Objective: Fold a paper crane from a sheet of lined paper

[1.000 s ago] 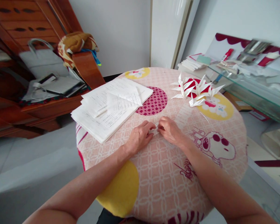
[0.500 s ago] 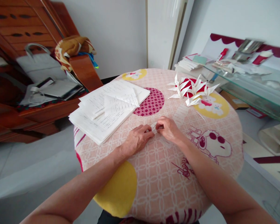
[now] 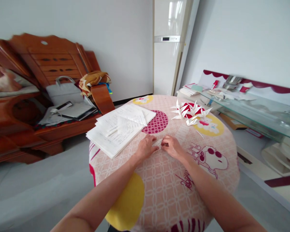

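Note:
Over the middle of the round table, my left hand (image 3: 145, 148) and my right hand (image 3: 172, 148) are close together with fingers bent. Between them is a small white piece of paper (image 3: 157, 143), partly covered by the fingertips. Both hands pinch it; its exact shape is hard to make out. To the left lies a pile of written paper sheets (image 3: 111, 145), with a folded, see-through sheet (image 3: 132, 124) on top. Several white folded paper cranes (image 3: 182, 112) stand grouped at the far right of the table.
The round table has a pink patterned cloth (image 3: 157, 193). A thin white strip (image 3: 200, 134) lies on it at right. Beyond are a glass shelf (image 3: 251, 111) with cups and papers, a wooden sofa (image 3: 58, 69) with a grey bag (image 3: 62, 90), and a tall white cabinet-like unit (image 3: 166, 61).
The head view has tilted up, so more of the sofa and the tall white unit shows. Both hands stay together at the paper, with only slight finger movement.

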{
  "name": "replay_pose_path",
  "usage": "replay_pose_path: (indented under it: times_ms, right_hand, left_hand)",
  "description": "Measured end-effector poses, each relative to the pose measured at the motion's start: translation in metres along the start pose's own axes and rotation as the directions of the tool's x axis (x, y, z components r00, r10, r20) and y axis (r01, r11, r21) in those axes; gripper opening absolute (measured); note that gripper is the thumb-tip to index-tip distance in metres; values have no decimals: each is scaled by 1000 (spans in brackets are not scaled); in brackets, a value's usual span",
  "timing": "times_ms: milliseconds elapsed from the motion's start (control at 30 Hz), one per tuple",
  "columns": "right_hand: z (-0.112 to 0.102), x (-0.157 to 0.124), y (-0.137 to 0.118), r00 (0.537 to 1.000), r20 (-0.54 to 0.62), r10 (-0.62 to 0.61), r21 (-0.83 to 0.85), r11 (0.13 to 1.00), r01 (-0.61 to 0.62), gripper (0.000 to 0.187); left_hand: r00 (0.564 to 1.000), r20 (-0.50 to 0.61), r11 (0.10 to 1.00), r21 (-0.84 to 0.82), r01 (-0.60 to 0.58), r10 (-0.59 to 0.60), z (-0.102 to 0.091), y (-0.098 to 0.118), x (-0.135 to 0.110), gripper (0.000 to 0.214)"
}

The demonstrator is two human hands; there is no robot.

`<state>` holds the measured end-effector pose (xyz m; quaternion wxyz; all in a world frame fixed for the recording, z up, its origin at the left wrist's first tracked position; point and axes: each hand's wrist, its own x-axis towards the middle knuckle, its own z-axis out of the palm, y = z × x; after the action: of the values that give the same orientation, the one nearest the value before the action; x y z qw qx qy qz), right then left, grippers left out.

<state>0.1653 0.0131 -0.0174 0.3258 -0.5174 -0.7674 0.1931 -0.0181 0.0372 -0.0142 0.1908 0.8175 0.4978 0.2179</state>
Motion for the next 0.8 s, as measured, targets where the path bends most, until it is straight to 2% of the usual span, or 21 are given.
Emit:
replay_pose_path:
  times_ms: [100,200,300,367,433,500,567,667,800]
  right_hand:
    - [6,-1,-7,994,-75,76,-57,995,-81,19]
    - [10,0,-11,974,-161,161,-119,976,-181,20]
    - [7,2,-12,931,-274,243,-124,951,-284,21]
    - [2,6,-11,895,-307,322,-25,938,-346,24]
    - [-3,11,-8,856,-269,442,193,895,-401,26]
    - [-5,15,-5,807,-161,569,443,772,-456,26]
    - [-5,19,-3,779,-121,615,549,695,-464,24]
    - [-2,18,-2,784,-97,613,633,646,-426,19]
    - [0,14,-8,833,-6,553,725,577,-377,22]
  left_hand:
    - [995,64,996,-38,84,-82,-3,-1,9,23]
    - [993,89,993,-85,87,-79,-7,2,16,17]
    - [995,88,985,-162,62,-48,-9,4,21,28]
    - [997,66,969,-241,53,-38,-8,4,25,34]
    - [999,33,942,-332,46,-38,-5,3,30,35]
    - [999,3,903,-427,41,-44,-1,1,36,30]
    - [998,-29,856,-516,35,-58,3,1,42,26]
    - [993,-75,780,-626,21,-88,12,3,45,28]
    - [988,-97,690,-724,13,-120,20,7,43,36]
